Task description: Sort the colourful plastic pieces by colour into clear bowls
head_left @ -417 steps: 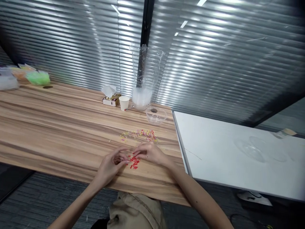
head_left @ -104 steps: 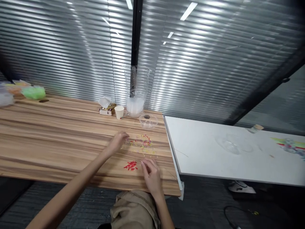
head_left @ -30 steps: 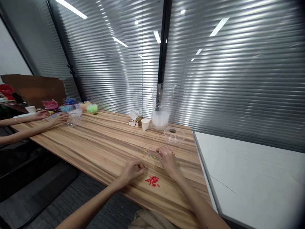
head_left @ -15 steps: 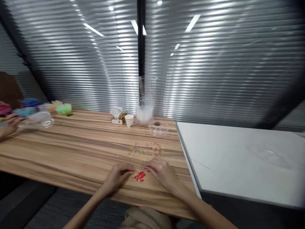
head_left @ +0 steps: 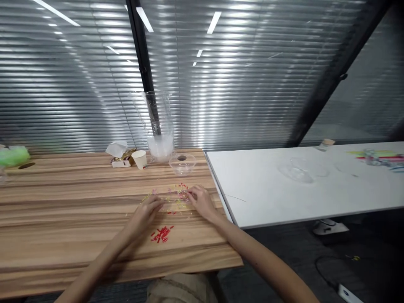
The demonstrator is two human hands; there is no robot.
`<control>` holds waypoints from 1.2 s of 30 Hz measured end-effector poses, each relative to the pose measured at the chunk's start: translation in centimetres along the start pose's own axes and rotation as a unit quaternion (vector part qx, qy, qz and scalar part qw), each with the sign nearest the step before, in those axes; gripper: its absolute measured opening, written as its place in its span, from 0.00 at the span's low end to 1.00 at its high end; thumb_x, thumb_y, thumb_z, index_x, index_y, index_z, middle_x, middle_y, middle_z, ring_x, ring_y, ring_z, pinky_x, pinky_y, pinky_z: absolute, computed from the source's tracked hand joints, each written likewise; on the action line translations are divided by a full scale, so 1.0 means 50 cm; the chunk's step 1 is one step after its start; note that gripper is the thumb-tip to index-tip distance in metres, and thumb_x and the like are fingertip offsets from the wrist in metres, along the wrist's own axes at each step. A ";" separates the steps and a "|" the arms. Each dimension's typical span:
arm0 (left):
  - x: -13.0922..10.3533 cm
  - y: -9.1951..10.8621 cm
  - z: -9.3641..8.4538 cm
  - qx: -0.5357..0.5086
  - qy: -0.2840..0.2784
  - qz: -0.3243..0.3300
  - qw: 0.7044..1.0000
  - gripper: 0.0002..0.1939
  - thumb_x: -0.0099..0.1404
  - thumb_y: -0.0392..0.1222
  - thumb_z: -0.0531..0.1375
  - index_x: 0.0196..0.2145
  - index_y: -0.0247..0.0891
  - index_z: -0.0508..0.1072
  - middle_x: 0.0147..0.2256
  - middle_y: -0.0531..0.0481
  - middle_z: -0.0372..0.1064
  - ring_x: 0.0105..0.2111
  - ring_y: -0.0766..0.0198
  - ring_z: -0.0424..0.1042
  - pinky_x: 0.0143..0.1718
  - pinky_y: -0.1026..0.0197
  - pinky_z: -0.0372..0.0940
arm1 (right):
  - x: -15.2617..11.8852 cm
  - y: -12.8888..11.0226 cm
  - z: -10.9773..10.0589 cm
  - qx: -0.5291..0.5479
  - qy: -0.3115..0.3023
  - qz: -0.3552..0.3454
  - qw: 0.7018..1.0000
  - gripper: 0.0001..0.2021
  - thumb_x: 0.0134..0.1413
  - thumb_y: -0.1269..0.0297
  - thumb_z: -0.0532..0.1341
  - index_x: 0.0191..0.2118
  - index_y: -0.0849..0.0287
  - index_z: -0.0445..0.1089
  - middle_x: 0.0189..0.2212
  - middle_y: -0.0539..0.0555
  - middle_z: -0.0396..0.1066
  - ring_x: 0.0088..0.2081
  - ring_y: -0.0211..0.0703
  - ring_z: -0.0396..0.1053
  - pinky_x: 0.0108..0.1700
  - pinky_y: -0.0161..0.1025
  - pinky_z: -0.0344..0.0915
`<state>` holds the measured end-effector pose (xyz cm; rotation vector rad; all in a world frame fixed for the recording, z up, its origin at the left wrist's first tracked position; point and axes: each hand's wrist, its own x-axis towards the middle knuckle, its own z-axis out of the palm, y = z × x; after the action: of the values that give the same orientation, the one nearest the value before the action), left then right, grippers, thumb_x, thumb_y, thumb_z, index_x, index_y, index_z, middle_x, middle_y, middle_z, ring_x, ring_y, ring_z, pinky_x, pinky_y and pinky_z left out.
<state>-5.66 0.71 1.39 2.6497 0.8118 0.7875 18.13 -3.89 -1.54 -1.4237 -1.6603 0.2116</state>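
Scattered small coloured pieces (head_left: 176, 204), yellow, purple and red, lie on the wooden table. Over their left part reaches my left hand (head_left: 148, 210), its fingers drawn together; whatever they hold is too small to make out. My right hand (head_left: 202, 202) pinches at the right side of the scatter, beside some red bits, and its fingertips hide what is between them. Closer to me, apart from both hands, sits a small pile of short red tube-like pieces (head_left: 162, 234).
Behind the pieces stand a clear plastic bowl (head_left: 183, 164), a clear bag of white material (head_left: 160, 147), a paper cup (head_left: 139, 160) and a tissue box (head_left: 121, 161). To the right, a white table (head_left: 261, 193) bears clear lids (head_left: 295, 172) and colourful strips (head_left: 385, 158).
Both hands have moved forward from the red pile to the mixed scatter. My view has turned right, bringing more of the white table in; the other person's hand has left the picture.
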 end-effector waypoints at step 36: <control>-0.008 0.043 0.072 -0.047 -0.017 0.003 0.999 0.10 0.68 0.39 0.53 0.33 0.37 0.72 0.35 0.46 0.70 0.36 0.60 0.69 0.38 0.59 0.65 | 0.089 0.071 0.014 0.028 -0.039 0.117 0.992 0.09 0.55 0.73 0.59 0.38 0.60 0.76 0.38 0.53 0.75 0.39 0.41 0.71 0.42 0.33 0.63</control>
<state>-2.94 -1.56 -0.90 2.5760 0.7392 0.7623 20.48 1.33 -1.93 -1.5845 -1.5348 0.4489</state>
